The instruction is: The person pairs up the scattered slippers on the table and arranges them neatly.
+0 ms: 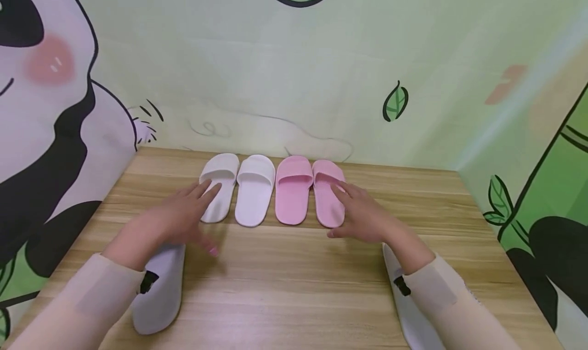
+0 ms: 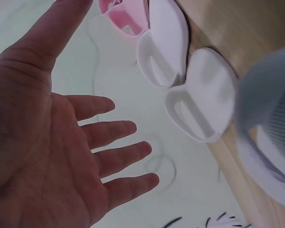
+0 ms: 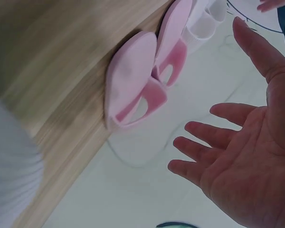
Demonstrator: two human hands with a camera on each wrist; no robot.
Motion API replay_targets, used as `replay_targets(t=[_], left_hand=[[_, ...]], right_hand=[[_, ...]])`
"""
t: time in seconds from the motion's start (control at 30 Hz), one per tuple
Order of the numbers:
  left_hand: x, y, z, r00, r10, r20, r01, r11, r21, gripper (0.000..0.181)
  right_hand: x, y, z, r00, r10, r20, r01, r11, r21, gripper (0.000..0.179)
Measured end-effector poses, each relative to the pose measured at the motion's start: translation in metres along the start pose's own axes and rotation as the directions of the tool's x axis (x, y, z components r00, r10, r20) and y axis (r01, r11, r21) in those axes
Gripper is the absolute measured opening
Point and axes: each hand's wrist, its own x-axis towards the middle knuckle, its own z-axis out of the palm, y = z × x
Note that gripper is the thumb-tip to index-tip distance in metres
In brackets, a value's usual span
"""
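Note:
Two white slippers, the left one (image 1: 225, 199) and its neighbour (image 1: 254, 199), lie side by side along the table's back edge. Right of them lie a pink slipper (image 1: 292, 199) and a second pink slipper (image 1: 328, 207). My left hand (image 1: 184, 217), fingers spread, hovers in front of the left white slipper and overlaps it in the head view. Over the outer pink slipper's right side reaches my right hand (image 1: 363, 215), its fingers apart. Both palms (image 2: 47, 161) look bare in the wrist views. A greyish-white slipper (image 1: 161, 301) lies beneath my left forearm, partly hidden.
Under my right forearm another greyish-white slipper (image 1: 415, 314) is partly covered by the sleeve. The wooden table (image 1: 285, 289) ends at a printed backdrop (image 1: 275, 74) with a panda and leaves, which also closes off both sides.

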Motion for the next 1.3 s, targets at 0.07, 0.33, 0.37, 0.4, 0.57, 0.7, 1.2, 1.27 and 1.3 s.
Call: replay_targets(t=[0.07,0.33,0.37,0.4,0.57,0.7,1.2,1.27,1.3], left_hand=[[-0.006,-0.005,0.004,1.000,-0.005,-0.013,0.005,1.000,-0.001,0.148],[-0.029,-0.025,0.023,0.999,-0.041,-0.019,0.041,0.999,-0.018,0.147],[-0.031,-0.027,0.026,0.999,-0.046,-0.017,0.045,0.999,-0.024,0.147],[-0.033,-0.029,0.029,0.998,-0.058,-0.012,0.057,0.998,-0.036,0.146],[-0.041,-0.041,0.043,0.994,-0.114,-0.006,0.113,0.992,-0.060,0.148],[-0.045,-0.052,0.050,0.987,-0.160,0.003,0.159,0.985,-0.065,0.152],[-0.053,-0.066,0.069,0.986,-0.166,0.006,0.164,0.972,-0.170,0.169],[-0.053,-0.067,0.072,0.987,-0.161,-0.004,0.158,0.971,-0.179,0.170],[-0.053,-0.067,0.073,0.987,-0.158,-0.011,0.154,0.972,-0.177,0.170]], right_hand=[[-0.008,0.006,0.001,1.000,0.005,-0.004,-0.005,1.000,0.014,0.111],[-0.046,0.034,0.003,0.999,0.037,-0.014,-0.036,0.995,0.094,0.113],[-0.051,0.037,0.004,0.999,0.044,-0.014,-0.043,0.993,0.107,0.113],[-0.055,0.040,0.005,0.999,0.053,-0.011,-0.051,0.992,0.114,0.114],[-0.076,0.056,0.012,0.997,0.080,-0.003,-0.079,0.987,0.143,0.118],[-0.091,0.068,0.017,0.995,0.103,-0.001,-0.102,0.982,0.161,0.120],[-0.125,0.099,0.033,0.982,0.164,0.089,-0.181,0.950,0.255,0.139],[-0.126,0.099,0.038,0.982,0.168,0.092,-0.186,0.948,0.258,0.141],[-0.126,0.099,0.040,0.981,0.171,0.091,-0.189,0.948,0.256,0.142]])
